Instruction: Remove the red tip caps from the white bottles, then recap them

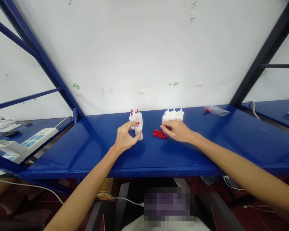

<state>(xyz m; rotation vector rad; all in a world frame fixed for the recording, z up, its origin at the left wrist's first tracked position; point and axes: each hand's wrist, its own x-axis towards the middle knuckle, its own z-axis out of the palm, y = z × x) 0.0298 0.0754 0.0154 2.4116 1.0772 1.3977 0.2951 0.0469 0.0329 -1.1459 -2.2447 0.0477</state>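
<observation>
My left hand (125, 136) grips a white squeeze bottle (139, 133) with a red cap on its tip, thumb and fingers around its sides. Just behind it stand several similar red-capped bottles (139, 117). To the right, a group of white squeeze bottles with bare pointed tips (170, 115) stands upright. My right hand (175, 130) is in front of that group, fingers curled, close to the right side of a pile of small red caps (159, 134). Whether anything is between its fingertips is hidden.
A clear plastic bag (216, 110) with something red inside lies at the back right of the blue table (183, 160). Blue and dark metal frames rise at both sides. A white power strip (36, 142) sits at the left, near a dark object (11, 133).
</observation>
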